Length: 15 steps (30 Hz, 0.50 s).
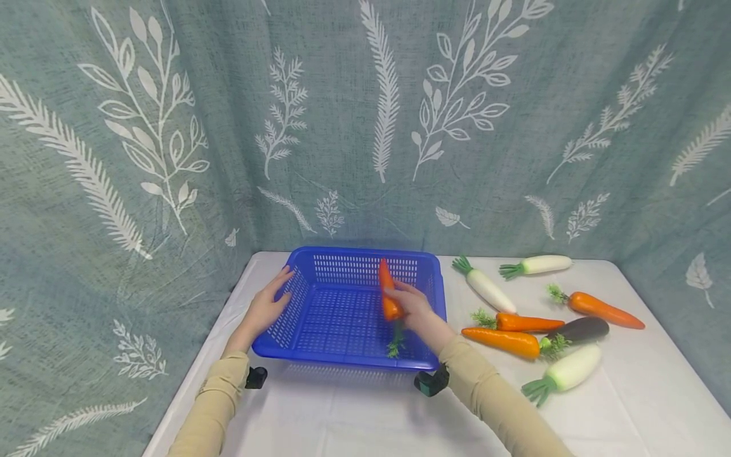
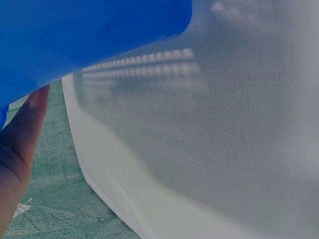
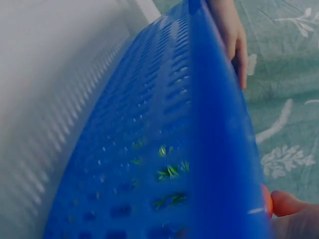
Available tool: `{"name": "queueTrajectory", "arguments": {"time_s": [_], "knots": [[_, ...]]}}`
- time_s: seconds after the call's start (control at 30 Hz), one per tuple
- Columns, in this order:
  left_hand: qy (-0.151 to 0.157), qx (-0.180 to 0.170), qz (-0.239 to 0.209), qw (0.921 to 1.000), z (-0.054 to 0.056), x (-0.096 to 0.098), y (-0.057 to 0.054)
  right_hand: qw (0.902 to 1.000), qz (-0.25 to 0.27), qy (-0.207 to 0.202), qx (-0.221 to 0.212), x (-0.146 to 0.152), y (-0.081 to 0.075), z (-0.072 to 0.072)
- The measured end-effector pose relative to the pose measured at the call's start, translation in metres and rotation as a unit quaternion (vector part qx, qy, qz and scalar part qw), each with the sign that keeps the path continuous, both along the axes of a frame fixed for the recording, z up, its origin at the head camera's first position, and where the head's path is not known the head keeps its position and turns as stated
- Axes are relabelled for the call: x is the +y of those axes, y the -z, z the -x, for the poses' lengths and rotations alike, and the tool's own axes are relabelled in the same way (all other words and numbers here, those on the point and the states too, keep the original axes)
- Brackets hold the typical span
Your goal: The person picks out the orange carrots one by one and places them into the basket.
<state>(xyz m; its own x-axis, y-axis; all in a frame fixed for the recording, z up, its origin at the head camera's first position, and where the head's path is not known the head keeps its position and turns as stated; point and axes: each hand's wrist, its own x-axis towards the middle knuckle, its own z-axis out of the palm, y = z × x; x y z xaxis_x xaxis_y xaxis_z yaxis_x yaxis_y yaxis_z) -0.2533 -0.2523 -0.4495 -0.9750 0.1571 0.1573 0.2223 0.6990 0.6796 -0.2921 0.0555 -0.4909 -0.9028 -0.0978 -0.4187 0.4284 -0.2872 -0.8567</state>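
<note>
In the head view a blue plastic basket (image 1: pixel 365 364) with perforated walls stands on the white table. My right hand (image 1: pixel 414 308) holds an orange carrot (image 1: pixel 388 285) over the basket's right part, its tip pointing away and its green leaves towards me. The right wrist view shows the leaves (image 3: pixel 172 172) through the basket wall and a bit of the carrot beside the thumb. At the basket's left rim rests my left hand (image 1: pixel 266 309), its fingers fairly straight. In the left wrist view part of that hand (image 2: pixel 22 144) meets the rim; the rest is out of sight.
Right of the basket lie several vegetables: white radishes (image 1: pixel 488 289), more carrots (image 1: pixel 502 343) and a dark eggplant (image 1: pixel 582 329). A green curtain (image 1: pixel 342 146) with white leaf prints hangs behind and beside the table (image 1: pixel 365 419).
</note>
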Motion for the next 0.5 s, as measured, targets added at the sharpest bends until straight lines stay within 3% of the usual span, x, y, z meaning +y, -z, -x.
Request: {"name": "queueTrajectory", "arguments": {"time_s": [0.13,0.33,0.5], "knots": [[-0.001,-0.002,0.000,1.0000,0.000,0.000,0.000,0.9998,0.016,0.012,0.003,-0.001,0.091,0.051],[0.001,0.002,-0.004,1.0000,0.000,0.000,0.000,0.9984,0.002,0.049,-0.027,-0.007,0.187,0.099],[0.003,-0.001,-0.009,1.0000,0.000,0.001,-0.001,0.9970,0.000,0.062,-0.047,-0.005,0.265,0.147]]}}
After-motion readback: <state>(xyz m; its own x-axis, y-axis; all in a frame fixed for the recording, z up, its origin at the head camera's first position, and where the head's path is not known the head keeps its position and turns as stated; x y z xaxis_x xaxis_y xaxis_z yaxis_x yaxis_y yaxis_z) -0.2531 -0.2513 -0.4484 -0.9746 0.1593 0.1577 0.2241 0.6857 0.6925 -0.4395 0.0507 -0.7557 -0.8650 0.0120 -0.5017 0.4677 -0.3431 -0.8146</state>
